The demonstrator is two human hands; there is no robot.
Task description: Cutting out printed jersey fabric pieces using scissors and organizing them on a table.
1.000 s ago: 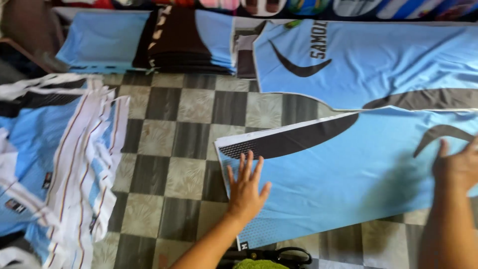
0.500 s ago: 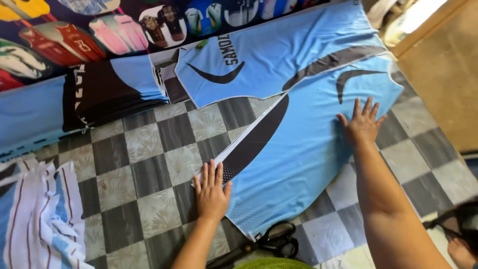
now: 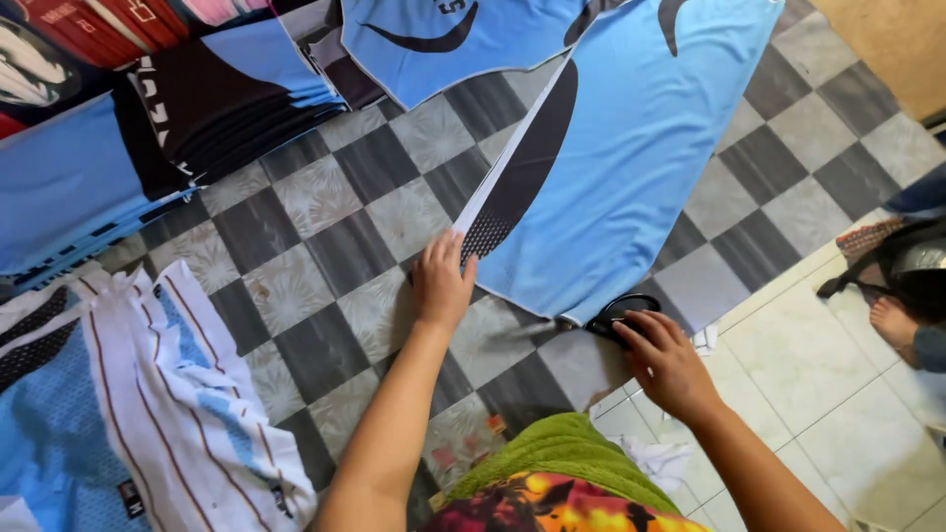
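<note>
My left hand point(image 3: 440, 281) lies flat on the near corner of a light blue fabric panel point(image 3: 631, 167) with a black curved band, spread on the grey checkered floor point(image 3: 325, 236). Its fingers are spread over the dotted black tip of the band. My right hand point(image 3: 665, 360) is curled on the black handles of a pair of scissors point(image 3: 616, 313) at the panel's near edge. The scissor blades point left along the floor and look blurred. A second blue panel point(image 3: 443, 39) with a black swoosh lies further back.
A stack of blue and black fabric pieces point(image 3: 148, 148) sits at the left. White and blue striped jerseys point(image 3: 148, 424) are piled at the lower left. Another person's foot point(image 3: 892, 320) and a dark bag point(image 3: 916, 266) are at the right, on white tiles point(image 3: 828, 394).
The view has swung right and down. My right hand left the blue panel's far side and came down onto the scissors. My left hand stayed on the panel's near corner.
</note>
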